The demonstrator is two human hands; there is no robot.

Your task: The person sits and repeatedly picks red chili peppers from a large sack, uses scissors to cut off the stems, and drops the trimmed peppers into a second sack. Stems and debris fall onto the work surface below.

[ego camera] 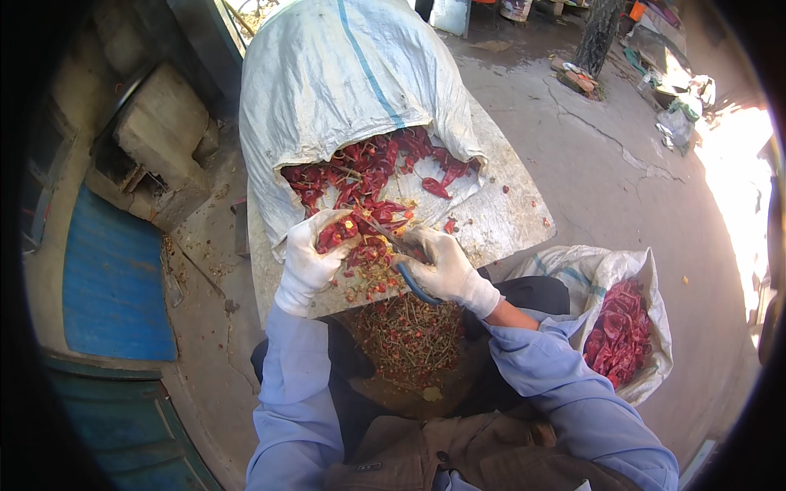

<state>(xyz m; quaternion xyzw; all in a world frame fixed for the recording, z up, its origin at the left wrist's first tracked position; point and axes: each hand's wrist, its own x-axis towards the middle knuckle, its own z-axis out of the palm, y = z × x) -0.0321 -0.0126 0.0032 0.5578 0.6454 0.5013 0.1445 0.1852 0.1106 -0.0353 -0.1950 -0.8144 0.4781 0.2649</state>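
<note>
My left hand [312, 255], in a white knit glove, is closed around a dried red chili pepper [338, 233], its cut yellowish end showing. My right hand [443, 261], gloved too, grips scissors [417, 282] with blue handles; the blades point up and left, close to the pepper. Behind the hands, dried red chilies [377, 162] spill from the mouth of a large white woven sack [344, 73] lying on a pale board [509, 230]. Chili scraps and seeds [374, 279] litter the board's near edge. Below, between my knees, lies a heap of cut stems [408, 334].
To my right stands a smaller woven sack [660, 356] holding red chili pieces [620, 331]. A block-like masonry structure [163, 116] and a blue panel [116, 276] are at the left. Farther off, a tree trunk [599, 40] rises from cracked concrete floor [589, 166].
</note>
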